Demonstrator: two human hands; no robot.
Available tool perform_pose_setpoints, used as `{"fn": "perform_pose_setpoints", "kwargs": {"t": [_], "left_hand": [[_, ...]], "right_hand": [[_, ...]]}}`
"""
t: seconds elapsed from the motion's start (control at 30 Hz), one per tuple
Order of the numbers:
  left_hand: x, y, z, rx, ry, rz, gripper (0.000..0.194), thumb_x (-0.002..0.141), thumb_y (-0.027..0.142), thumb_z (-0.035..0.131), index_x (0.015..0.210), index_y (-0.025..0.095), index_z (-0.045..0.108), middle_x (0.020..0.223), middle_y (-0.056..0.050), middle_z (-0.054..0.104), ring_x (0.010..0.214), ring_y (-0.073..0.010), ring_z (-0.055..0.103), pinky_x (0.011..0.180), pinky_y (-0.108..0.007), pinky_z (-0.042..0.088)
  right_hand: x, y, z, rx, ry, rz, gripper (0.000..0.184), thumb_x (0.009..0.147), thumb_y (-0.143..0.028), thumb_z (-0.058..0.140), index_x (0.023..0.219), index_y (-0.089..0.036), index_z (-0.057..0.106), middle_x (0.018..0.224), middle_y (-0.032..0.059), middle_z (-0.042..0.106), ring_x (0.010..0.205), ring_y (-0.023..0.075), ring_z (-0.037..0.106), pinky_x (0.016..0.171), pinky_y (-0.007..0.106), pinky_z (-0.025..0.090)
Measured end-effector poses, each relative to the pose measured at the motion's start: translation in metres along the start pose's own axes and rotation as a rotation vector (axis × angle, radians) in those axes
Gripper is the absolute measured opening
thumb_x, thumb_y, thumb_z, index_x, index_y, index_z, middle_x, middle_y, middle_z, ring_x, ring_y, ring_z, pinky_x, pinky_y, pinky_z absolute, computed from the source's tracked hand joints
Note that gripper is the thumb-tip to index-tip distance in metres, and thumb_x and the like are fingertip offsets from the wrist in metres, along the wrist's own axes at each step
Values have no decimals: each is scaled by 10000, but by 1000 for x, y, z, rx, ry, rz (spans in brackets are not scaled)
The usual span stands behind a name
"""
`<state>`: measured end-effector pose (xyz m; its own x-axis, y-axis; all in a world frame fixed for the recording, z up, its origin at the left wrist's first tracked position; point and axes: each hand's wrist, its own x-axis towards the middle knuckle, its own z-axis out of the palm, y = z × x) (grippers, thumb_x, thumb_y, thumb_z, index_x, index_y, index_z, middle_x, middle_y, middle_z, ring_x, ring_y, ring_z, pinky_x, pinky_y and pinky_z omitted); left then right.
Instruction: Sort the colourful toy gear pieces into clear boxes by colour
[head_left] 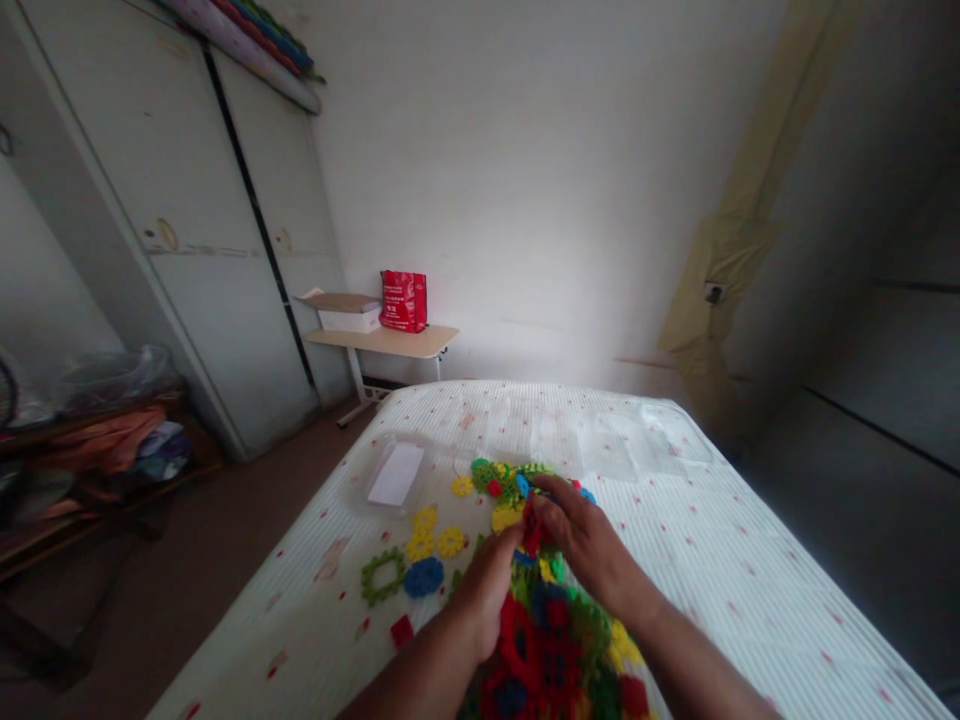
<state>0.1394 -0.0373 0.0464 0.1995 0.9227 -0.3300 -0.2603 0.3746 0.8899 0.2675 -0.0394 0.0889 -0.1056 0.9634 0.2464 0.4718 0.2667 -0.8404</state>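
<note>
Both hands meet over a pile of colourful plastic building pieces (555, 650) on the covered surface. My right hand (576, 530) is closed on a red plastic building piece (532, 528), thumb and fingers bent around it. From the left side, my left hand (487, 590) presses its thumb to the same piece; its other fingers are mostly hidden. A yellow piece (508, 518) shows just beyond the thumbs. Further red, green, blue and yellow pieces lie beneath and between the forearms, blurred in places.
Left of the hands lie yellow gear-shaped pieces (450, 542), a blue piece (424, 577) and a green ring-like piece (382, 576). A clear tray with a white card (396, 474) sits beyond. Transparent trays (611, 445) line the far edge. A red bag (404, 302) stands on a side table.
</note>
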Motion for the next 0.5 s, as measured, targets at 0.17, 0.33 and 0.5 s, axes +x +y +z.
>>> {"fn": "perform_pose_setpoints", "kwargs": {"t": [0.17, 0.33, 0.5], "left_hand": [[-9, 5, -25, 1, -87, 144, 326, 576, 129, 507, 868, 133, 650, 809, -47, 698, 755, -177, 641, 714, -283, 469], [-20, 10, -51, 192, 94, 182, 588, 588, 137, 532, 1176, 145, 555, 1244, -122, 568, 1175, -241, 498, 987, -359, 371], [-38, -7, -99, 855, 110, 488, 514, 746, 348, 535, 1242, 215, 509, 1343, -76, 484, 1267, -252, 393, 1066, -439, 279]], "right_hand": [[-6, -5, 7, 265, -104, 45, 467, 826, -444, 489, 1232, -214, 514, 1168, 89, 597, 1089, 222, 539, 930, 409, 429], [-17, -3, 5, 579, -100, 183, 436, 788, -446, 552, 1172, -239, 552, 1203, 91, 574, 1153, 250, 501, 892, 434, 465], [-56, 30, -29, 175, -61, 173, 496, 798, -473, 525, 1245, -259, 498, 1279, 99, 527, 1132, 272, 522, 917, 448, 456]]}}
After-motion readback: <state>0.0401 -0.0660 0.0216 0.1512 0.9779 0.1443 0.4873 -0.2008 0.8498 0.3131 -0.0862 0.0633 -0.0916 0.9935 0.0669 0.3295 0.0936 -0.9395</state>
